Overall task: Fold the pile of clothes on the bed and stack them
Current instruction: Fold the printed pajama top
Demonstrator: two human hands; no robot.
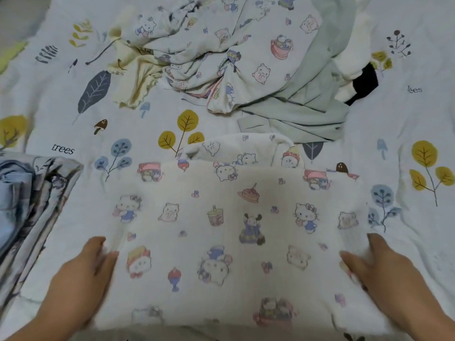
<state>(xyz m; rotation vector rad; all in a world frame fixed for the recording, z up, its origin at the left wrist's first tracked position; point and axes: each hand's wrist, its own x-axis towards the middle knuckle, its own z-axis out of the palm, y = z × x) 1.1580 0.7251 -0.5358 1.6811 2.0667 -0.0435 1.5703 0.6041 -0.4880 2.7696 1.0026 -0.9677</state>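
A white garment printed with cartoon characters [229, 232] lies spread flat on the bed in front of me, its far part folded back. My left hand [81, 274] grips its left edge, thumb on top and fingers tucked under the cloth. My right hand [384, 274] grips the right edge the same way. Beyond it lies a loose pile: a second cartoon-print piece [221, 52], a pale yellow frilled piece [134, 75], a mint green garment [317, 102] and a black and white item [362, 77]. A stack of folded blue and grey clothes [32, 200] sits at my left.
The bedsheet [418, 134] is white with printed leaves, trees and mushrooms. Bare sheet shows to the right of the spread garment and between it and the pile.
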